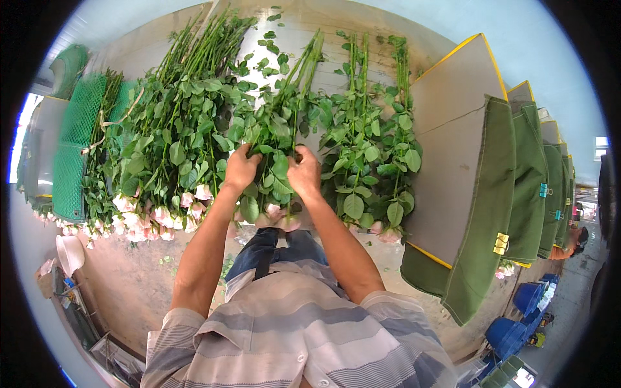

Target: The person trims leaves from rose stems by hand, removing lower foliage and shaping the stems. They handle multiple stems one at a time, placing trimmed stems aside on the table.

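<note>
My left hand [241,167] is at the left side of a small bunch of leafy rose stems [279,126], its fingers partly hidden among the leaves. My right hand [304,170] is curled at the bunch's right side, thumb and finger by a stem. Pale pink rose heads [281,217] hang at the table's near edge, between my forearms. A large pile of pink roses [179,111] lies to the left, stems pointing away from me. On the right lie two smaller groups of rose stems [359,111] [400,121]. Whether either hand grips a stem is hard to tell.
Loose leaves lie on the metal table [335,63]. A grey panel with yellow edging [446,145] and green cloth [490,208] stands at the right. Green mesh [77,155] is at the left. Blue tubs [504,332] stand at lower right; another person [565,250] is beyond the panels.
</note>
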{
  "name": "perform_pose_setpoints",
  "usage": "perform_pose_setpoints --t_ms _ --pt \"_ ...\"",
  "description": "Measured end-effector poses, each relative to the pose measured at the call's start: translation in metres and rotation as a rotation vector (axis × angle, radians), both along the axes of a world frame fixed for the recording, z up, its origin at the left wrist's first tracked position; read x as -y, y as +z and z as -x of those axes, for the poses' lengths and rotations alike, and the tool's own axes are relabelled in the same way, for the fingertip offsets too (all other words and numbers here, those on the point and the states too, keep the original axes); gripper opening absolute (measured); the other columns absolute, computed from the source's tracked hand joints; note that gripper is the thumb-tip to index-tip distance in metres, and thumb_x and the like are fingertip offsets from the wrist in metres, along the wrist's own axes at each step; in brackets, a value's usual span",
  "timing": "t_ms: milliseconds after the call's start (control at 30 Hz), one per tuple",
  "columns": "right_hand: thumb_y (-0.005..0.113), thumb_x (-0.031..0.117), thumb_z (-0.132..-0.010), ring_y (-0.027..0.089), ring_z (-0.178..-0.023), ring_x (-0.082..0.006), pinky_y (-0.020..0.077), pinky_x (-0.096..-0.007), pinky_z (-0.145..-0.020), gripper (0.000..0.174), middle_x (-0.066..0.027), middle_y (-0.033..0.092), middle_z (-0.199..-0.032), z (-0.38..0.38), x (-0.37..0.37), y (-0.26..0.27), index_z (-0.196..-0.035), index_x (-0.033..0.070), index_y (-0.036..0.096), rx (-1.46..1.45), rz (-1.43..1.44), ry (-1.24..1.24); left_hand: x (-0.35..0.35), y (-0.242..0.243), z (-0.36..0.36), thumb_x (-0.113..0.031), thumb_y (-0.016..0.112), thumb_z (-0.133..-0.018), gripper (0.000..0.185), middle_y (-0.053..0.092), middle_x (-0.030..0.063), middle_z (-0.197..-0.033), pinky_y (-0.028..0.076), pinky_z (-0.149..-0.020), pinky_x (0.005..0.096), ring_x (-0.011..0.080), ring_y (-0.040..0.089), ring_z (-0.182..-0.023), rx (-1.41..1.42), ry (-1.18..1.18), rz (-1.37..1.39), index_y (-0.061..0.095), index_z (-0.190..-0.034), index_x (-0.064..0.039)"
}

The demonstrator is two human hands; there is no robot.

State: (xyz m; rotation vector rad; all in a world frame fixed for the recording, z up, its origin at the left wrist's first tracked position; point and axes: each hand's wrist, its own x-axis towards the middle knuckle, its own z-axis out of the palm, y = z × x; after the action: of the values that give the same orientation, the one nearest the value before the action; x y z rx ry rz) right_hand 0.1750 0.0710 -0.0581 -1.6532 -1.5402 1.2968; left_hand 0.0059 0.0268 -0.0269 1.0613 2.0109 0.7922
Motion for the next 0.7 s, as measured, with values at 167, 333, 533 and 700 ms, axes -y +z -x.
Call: perform_pose_setpoints --t_ms 167,333,533,700 --pt "0.062 0.008 -0.087 0.059 -0.077 -0.0159 0.0473 -0.0314 -0.069 0.015 -0.0058 0.065 -0.087 -0.004 -0.013 0.017 -0.101 0.004 0.064 -0.432 0.176 -0.276 0.006 0.007 0.006 -0.009 0.06 -0.089 0.033 0.065 0.0051 -0.101 0.045 -0.077 0.0263 0.0127 0.057 -0.084 0.604 0.319 -0.13 0.057 -0.121 0.001" --pt "0.055 0.016 -0.096 0.06 -0.072 -0.0143 0.0563 -0.0293 -0.061 0.026 -0.0058 0.059 -0.089 -0.008 -0.011 0.031 -0.115 -0.001 0.056 -0.559 0.327 -0.215 0.012 0.013 0.015 -0.012 0.06 -0.092 0.031 0.065 0.005 -0.104 0.046 -0.08 0.0256 0.0125 0.059 -0.091 0.669 0.294 -0.027 0.057 -0.12 0.0" --pt "0.051 0.021 -0.099 0.064 -0.081 -0.0207 0.0574 -0.0339 -0.071 0.037 -0.0142 0.063 -0.101 0.013 -0.009 0.036 -0.128 -0.002 0.048 -0.634 0.424 -0.206 0.01 0.007 0.037 -0.016 0.058 -0.092 0.038 0.062 0.0075 -0.115 0.044 -0.089 0.0262 0.0156 0.058 -0.102 0.737 0.188 0.047 0.053 -0.126 0.001" --pt "0.05 0.016 -0.099 0.065 -0.088 -0.0227 0.0564 -0.0346 -0.077 0.037 -0.0166 0.063 -0.11 0.045 -0.006 0.026 -0.13 -0.003 0.046 -0.629 0.381 -0.117 0.007 -0.003 0.048 -0.021 0.058 -0.092 0.054 0.056 0.0149 -0.128 0.04 -0.098 0.0305 0.0213 0.053 -0.115 0.866 0.124 0.096 0.041 -0.137 0.004"
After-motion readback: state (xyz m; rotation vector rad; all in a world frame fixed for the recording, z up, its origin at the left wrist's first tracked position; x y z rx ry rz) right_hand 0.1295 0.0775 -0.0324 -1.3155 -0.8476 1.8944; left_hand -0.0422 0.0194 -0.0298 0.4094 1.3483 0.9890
